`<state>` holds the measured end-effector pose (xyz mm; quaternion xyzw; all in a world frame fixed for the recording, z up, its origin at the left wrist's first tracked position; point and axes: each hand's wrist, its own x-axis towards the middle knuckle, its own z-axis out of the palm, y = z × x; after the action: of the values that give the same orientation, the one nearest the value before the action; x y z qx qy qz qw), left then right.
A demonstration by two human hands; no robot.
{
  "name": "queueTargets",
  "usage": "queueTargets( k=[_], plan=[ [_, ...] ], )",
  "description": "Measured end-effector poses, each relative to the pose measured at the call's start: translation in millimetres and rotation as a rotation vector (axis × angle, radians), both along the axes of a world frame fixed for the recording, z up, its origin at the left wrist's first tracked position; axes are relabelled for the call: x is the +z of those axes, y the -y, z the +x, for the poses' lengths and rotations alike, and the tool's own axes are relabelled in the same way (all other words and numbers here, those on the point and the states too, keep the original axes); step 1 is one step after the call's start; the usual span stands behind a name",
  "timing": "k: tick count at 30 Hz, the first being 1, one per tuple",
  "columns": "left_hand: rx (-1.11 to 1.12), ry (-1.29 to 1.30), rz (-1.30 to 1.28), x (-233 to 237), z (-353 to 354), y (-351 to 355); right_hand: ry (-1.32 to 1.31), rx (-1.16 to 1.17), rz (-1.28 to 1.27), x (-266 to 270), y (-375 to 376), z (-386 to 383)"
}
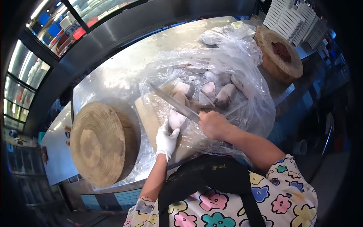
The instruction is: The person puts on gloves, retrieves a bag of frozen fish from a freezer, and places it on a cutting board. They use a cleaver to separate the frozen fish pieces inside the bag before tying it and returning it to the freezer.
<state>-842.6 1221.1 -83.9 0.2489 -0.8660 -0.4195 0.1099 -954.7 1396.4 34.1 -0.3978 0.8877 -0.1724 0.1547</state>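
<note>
My left hand (166, 141), in a white glove, is closed around a pale, white-faced piece of fish (176, 119) at the near side of a clear plastic bag (261, 108). My bare right hand (214, 125) grips a long knife (173, 102) by its handle. The blade points away to the upper left and passes just above the held piece. Several thick fish chunks (224, 95) with grey skin and pale cut faces lie in the spread bag. Under the bag's left part is a light cutting board (145, 120).
A round wooden chopping block (96, 143) stands on the metal table (109, 81) at left. Another block (284, 58) with a dark red patch sits at the back right, beside stacked white baskets (289, 19). A bunched plastic bag (230, 36) lies at the back.
</note>
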Motion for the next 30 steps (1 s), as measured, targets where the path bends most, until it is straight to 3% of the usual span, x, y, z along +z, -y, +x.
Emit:
queueTargets(
  k=[2,3,5,8,9,10,11,14,18,20,22,25,27,28,30],
  plan=[
    [0.095,0.041,0.279,19,6,-9,-0.126,0.01,-0.274,25,-7,1],
    [0.102,0.032,0.149,19,11,-11,-0.135,-0.024,-0.383,46,-3,5],
    [0.139,0.037,0.163,18,16,-13,-0.182,-0.057,-0.648,78,7,14],
    [0.139,0.044,0.09,16,18,-15,-0.29,0.064,-0.565,41,-2,24],
    [0.11,0.055,0.003,15,18,-15,-0.111,0.114,-0.18,-4,-12,26],
    [0.105,0.048,0.004,5,18,-16,0.11,0.043,0.19,-6,-8,26],
    [0.085,0.004,-0.045,-12,19,-15,0.216,0.072,0.274,-2,-9,25],
    [0.066,0.007,-0.096,-18,16,-19,0.199,0.12,0.236,-1,-2,24],
    [0.083,0.064,-0.092,17,-6,-14,0.162,0.155,0.195,6,0,28],
    [0.014,0.287,-0.082,30,-15,-12,0.182,0.126,0.224,7,-7,29],
    [0.004,0.259,-0.078,29,-20,-14,0.203,0.096,0.271,-1,-10,26],
    [-0.173,0.235,-0.039,17,-17,-31,0.141,0.216,0.001,-26,9,19],
    [-0.183,0.114,-0.473,-15,-17,-25,0.132,0.159,0.001,-35,15,20],
    [-0.199,0.102,-0.502,-5,-19,-19,0.134,0.114,0.023,-28,19,19],
    [-0.086,0.135,-0.127,13,-17,-17,0.162,0.071,0.014,-15,-4,18]
  ],
)
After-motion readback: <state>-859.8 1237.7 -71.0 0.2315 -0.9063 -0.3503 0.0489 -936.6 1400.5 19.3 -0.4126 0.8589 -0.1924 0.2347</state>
